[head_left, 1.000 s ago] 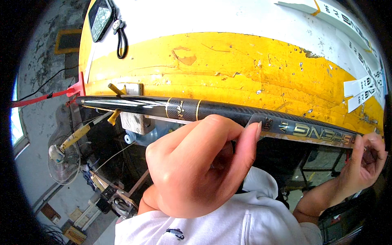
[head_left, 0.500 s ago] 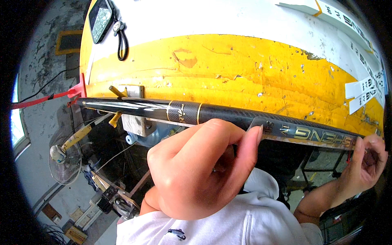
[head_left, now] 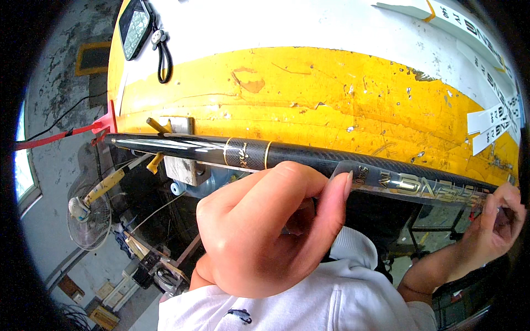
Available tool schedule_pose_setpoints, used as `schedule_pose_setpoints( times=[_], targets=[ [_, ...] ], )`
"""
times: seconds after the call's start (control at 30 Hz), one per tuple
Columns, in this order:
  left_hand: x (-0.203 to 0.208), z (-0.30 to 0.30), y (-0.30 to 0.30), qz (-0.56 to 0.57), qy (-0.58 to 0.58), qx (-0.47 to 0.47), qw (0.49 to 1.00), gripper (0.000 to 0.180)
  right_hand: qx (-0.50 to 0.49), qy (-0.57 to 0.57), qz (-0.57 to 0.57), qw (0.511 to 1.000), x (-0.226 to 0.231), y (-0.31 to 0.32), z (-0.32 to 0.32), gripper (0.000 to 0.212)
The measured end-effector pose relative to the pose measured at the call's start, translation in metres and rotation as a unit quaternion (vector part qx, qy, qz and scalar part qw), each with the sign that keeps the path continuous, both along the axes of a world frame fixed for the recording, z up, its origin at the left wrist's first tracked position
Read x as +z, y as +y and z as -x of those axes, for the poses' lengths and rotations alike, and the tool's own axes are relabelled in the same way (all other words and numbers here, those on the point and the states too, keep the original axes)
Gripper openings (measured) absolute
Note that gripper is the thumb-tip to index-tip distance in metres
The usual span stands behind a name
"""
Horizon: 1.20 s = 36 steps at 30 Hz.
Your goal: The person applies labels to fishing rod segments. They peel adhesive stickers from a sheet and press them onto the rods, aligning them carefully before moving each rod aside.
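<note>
A clear decal strip with gold lettering (head_left: 414, 185) is stretched between my hands, along the near side of a black carbon-weave pole (head_left: 309, 151), which looks like a fishing rod section. My left hand (head_left: 265, 226) pinches the strip's left end between thumb and forefinger, beside the pole. At the far right, my right hand (head_left: 499, 215) pinches the other end. The pole lies across the near edge of the table, its left part between the prongs of a yellow forked rest (head_left: 157, 161). Gold rings and small gold writing mark its left half. Whether the strip touches the pole, I cannot tell.
The table (head_left: 265, 83) has a worn yellow band and a white top. A phone with a strap (head_left: 136, 30) lies at the far left. Several printed white strips (head_left: 488, 124) lie at the right. A red clamp-like piece (head_left: 105, 122) is at the left edge; a fan (head_left: 88, 218) stands below.
The strip has tilted and dropped slightly toward me, so its lettering sits lower against the pole. The pole has rolled slightly, shifting its gold writing. Both hands keep their pinch.
</note>
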<state>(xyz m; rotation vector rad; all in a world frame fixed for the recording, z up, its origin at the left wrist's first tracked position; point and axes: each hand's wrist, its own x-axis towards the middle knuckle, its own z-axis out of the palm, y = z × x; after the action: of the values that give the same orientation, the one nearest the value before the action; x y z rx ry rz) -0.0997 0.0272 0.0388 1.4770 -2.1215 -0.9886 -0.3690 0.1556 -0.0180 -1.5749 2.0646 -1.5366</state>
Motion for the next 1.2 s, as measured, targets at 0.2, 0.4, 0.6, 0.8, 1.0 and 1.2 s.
schedule_pose_setpoints(
  times=[0.2,0.4,0.6,0.8,1.0,1.2],
  targets=[
    [0.0,0.0,0.0,-0.001,0.0,0.0,1.0,0.012,-0.02,-0.014,0.004,1.0,-0.002,-0.002,-0.003,0.034],
    [-0.001,0.0,0.0,-0.001,0.002,-0.001,1.0,0.012,-0.031,-0.01,0.0,0.999,-0.002,-0.001,-0.006,0.035],
    [-0.002,0.0,-0.001,0.01,0.004,-0.009,1.0,0.012,-0.029,-0.003,-0.003,1.0,-0.004,0.001,-0.004,0.034],
    [-0.002,0.0,0.003,-0.002,0.003,0.011,1.0,0.013,-0.016,0.015,-0.038,0.999,0.002,-0.002,-0.005,0.035],
    [-0.01,0.003,0.017,-0.003,0.099,0.147,0.984,0.013,0.038,-0.036,-0.028,0.998,0.015,-0.01,-0.008,0.03],
    [-0.007,-0.014,0.033,0.06,0.076,0.109,0.989,0.012,0.06,-0.093,0.045,0.993,0.038,-0.005,-0.024,0.034]
  ],
)
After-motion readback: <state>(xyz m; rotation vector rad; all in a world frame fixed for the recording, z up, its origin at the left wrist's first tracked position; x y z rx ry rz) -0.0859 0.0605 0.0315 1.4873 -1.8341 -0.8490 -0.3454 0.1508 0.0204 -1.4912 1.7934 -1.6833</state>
